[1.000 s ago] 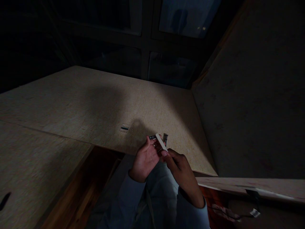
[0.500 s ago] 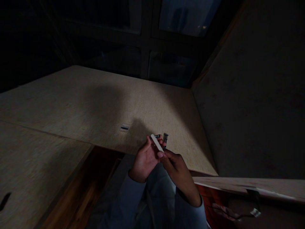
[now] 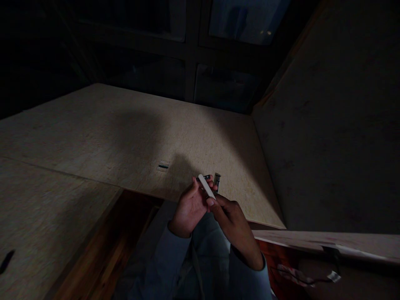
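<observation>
A slim white stick-like piece (image 3: 206, 185) with a rounded end slants up from my right hand (image 3: 233, 216), pinched between thumb and fingers. My left hand (image 3: 189, 208) is palm up, with thumb and curled fingertips around a small black piece (image 3: 204, 178). The white piece crosses in front of that black piece; I cannot tell whether the two touch. Just right of my left fingertips, a small dark T-shaped object (image 3: 217, 178) is on the table, its lower end partly hidden by my hands. Poor light hides the finer details.
A small clear, flat packet with a dark strip (image 3: 163, 166) lies on the pale tabletop (image 3: 193, 133), left of my hands. A dark panel (image 3: 328, 146) rises at right. Below the table's right edge hangs a thin cable (image 3: 293, 273). Dark window frames stand behind.
Both hands keep almost the same place and grip. The white piece's tip has shifted very slightly, and the view has tilted a little.
</observation>
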Available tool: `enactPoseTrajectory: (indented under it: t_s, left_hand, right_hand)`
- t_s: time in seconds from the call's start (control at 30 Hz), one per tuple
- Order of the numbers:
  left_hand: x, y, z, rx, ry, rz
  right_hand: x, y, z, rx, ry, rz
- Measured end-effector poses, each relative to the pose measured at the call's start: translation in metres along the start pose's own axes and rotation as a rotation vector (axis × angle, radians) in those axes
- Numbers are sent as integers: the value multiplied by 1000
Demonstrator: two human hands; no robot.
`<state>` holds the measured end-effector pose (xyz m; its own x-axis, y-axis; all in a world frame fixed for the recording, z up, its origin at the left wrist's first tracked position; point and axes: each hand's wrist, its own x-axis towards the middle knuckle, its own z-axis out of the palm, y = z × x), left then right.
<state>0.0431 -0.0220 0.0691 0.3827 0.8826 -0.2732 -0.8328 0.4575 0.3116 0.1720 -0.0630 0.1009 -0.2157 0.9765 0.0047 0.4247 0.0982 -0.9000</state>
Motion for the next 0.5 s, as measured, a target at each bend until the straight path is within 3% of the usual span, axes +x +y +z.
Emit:
enactPoseTrajectory:
  t_s: [0.23, 0.5]
  left_hand:
    - [3, -4, 1, -24, -53, 48]
    - [2, -1, 0, 24, 6, 7]
  right_hand:
    - [-2, 5, -11, -37, 125, 48]
    - [1, 3, -2, -15, 18, 6]
